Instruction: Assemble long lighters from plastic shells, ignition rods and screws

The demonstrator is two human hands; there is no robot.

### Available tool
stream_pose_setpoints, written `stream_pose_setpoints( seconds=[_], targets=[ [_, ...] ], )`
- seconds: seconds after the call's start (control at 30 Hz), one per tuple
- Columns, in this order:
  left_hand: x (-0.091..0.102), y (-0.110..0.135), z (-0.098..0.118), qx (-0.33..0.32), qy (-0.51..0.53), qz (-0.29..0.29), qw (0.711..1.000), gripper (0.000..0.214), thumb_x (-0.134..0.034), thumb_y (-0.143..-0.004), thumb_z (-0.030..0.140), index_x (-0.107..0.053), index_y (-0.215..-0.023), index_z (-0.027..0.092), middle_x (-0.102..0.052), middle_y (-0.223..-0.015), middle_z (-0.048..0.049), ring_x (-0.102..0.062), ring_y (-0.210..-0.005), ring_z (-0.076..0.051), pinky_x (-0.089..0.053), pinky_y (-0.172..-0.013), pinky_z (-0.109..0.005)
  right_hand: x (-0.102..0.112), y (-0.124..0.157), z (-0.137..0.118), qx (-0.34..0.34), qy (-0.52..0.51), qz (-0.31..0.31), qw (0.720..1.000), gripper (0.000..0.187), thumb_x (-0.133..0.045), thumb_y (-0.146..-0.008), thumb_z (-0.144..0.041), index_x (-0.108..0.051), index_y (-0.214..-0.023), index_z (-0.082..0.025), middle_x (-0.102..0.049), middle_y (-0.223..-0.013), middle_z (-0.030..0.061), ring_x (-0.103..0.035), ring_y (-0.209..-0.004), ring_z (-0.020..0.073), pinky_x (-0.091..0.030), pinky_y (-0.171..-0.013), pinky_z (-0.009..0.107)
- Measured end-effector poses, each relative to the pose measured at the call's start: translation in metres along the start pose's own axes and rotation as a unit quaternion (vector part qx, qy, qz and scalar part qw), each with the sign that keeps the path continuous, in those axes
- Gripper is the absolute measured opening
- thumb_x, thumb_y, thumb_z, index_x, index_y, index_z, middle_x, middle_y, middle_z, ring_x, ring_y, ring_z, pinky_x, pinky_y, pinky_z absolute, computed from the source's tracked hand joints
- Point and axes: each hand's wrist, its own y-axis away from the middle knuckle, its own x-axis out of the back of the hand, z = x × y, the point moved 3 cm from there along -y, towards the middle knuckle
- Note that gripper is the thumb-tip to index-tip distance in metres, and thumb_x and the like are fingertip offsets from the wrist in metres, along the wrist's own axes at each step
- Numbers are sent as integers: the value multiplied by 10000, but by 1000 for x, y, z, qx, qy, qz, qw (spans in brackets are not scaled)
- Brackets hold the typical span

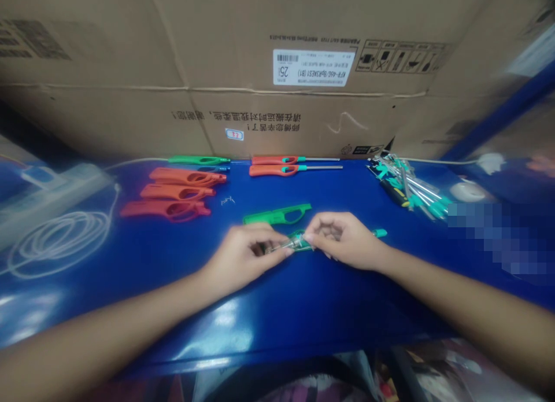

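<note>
Between left hand (243, 253) and right hand (347, 240): a slim green-and-silver piece (298, 240)

I see it crosswise, long axis roughly left to right, both hands equally near: the left pinches one end, the right the other. Just beyond lies a looped green plastic handle shell (271, 216); farther left, orange-red plastic handle shells (161, 191) on the glossy blue table (329, 315).

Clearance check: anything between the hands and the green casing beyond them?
Nothing visible. The green casing lies just beyond the left hand and right hand, which both touch a greenish part; blue tabletop shows between. Whether the left hand touches the casing, I can't tell.
</note>
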Motion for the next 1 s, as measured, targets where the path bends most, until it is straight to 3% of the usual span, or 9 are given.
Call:
stream_pose_setpoints(
  seconds=[0.73,1.0],
  targets=[
    [0,-1,1,-15,-11,-3,1000,133,-744,-859,249,-796,-959,179,-714,-769,-16,-566,-575,-84,-437,-517,-183,-2,0,2,-1,11,0,1000,293,-760,-789,-411,-600,-783,-166,-593,-615,-24,-482,-485,73,-362,-466,209],
    [6,1,7,-53,-34,18,998,158,-738,-873,267,-792,-999,188,-719,-809,-19,-613,-638,-94,-467,-564,-190,4,0,5,45,59,-26,997,293,-658,-885,-452,-600,-848,-167,-519,-690,-20,-399,-579,91,-305,-522,235]
  ],
)
